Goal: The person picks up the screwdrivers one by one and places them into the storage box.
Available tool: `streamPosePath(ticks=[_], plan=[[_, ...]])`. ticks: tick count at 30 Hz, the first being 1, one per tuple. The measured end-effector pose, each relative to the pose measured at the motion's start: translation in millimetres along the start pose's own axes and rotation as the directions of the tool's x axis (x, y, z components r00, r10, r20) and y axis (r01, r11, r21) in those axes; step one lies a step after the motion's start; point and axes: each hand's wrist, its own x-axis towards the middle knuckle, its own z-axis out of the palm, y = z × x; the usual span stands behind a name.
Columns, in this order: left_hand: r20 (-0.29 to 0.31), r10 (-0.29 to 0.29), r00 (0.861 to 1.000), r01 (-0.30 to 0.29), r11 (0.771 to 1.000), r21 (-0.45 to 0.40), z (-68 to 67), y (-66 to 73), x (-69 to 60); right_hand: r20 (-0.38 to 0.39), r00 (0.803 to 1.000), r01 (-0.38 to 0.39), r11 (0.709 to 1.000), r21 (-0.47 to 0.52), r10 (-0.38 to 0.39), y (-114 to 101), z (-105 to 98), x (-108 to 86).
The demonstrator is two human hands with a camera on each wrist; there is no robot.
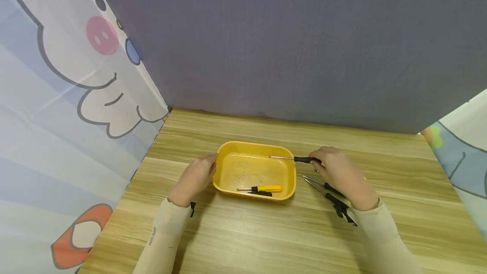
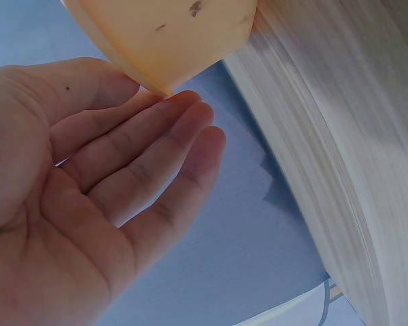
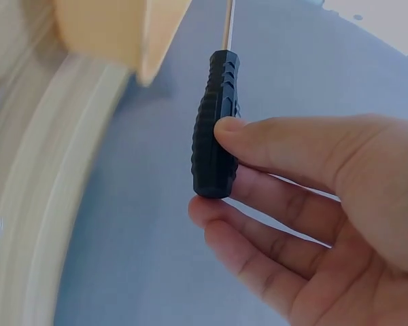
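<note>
A yellow plastic bin [image 1: 251,149] sits on the wooden table. My left hand [image 1: 195,177] pinches its left rim between thumb and fingers, as the left wrist view also shows. At the bin's right side my right hand [image 1: 336,172] holds a screwdriver by its black ribbed handle [image 3: 216,136], thumb on one side and fingers on the other. Its metal shaft [image 1: 281,157] points left over the bin's right rim. Inside the bin, along the near wall, lie a screwdriver with a yellow handle [image 1: 269,188] and a black-handled tool [image 1: 262,193], partly hidden.
Right of the bin, partly under my right arm, lie black-handled screwdrivers [image 1: 335,200] with their tips toward the bin. A small black item [image 1: 192,209] shows beside my left wrist. A grey panel [image 1: 285,54] stands behind the table, and a cartoon-printed curtain [image 1: 57,96] hangs at left.
</note>
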Motion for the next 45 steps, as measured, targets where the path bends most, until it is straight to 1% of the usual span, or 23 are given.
streamPosePath(ticks=[3, 7, 11, 15, 18, 20, 24, 29, 32, 38, 45], plan=[[0.003, -0.003, 1.0, 0.003, 1.0, 0.005, -0.3, -0.6, -0.1, 0.029, 1.0, -0.012, 1.0, 0.02, 0.011, -12.8, 8.9, 6.5], [0.005, -0.001, 1.0, 0.001, 1.0, 0.009, -0.5, -1.0, 0.3, 0.08, 0.997, -0.004, 0.999, 0.033, 0.002, -27.0, 23.7, 14.1], [0.006, 0.001, 1.0, -0.001, 1.0, 0.014, -0.9, -0.6, -0.2, 0.138, 0.99, 0.012, 0.999, 0.042, -0.018, -39.6, 39.4, 19.6], [0.012, -0.005, 1.0, 0.005, 1.0, 0.012, -1.4, 0.3, -1.0, 0.182, 0.983, 0.002, 1.0, 0.029, -0.007, -48.5, 53.1, 21.9], [0.009, -0.01, 1.0, 0.009, 1.0, 0.016, -1.7, 0.3, -1.5, 0.202, 0.979, 0.006, 1.0, 0.012, -0.009, -53.5, 62.4, 23.4], [0.005, -0.009, 1.0, 0.009, 1.0, 0.019, -2.1, 0.6, -1.6, 0.211, 0.977, 0.022, 1.0, 0.004, -0.023, -56.6, 67.6, 24.1], [0.018, -0.017, 1.0, 0.017, 1.0, 0.012, -3.0, 1.4, -1.1, 0.213, 0.975, 0.057, 0.998, 0.003, -0.057, -61.4, 76.0, 23.9], [0.029, -0.028, 0.999, 0.028, 1.0, 0.005, -2.6, 0.9, -1.1, 0.204, 0.976, 0.067, 0.997, 0.025, -0.071, -63.0, 83.7, 22.0], [0.028, -0.029, 0.999, 0.029, 1.0, 0.009, -2.5, 0.7, -0.9, 0.218, 0.973, 0.067, 0.997, 0.027, -0.072, -63.1, 85.6, 21.0], [0.02, -0.02, 1.0, 0.019, 1.0, 0.023, -1.6, 0.2, -0.9, 0.258, 0.964, 0.061, 0.998, 0.003, -0.059, -63.4, 87.4, 19.9], [0.016, -0.017, 1.0, 0.017, 1.0, 0.017, -1.4, 0.4, -0.9, 0.246, 0.967, 0.06, 0.998, 0.016, -0.062, -65.0, 84.2, 19.7]])
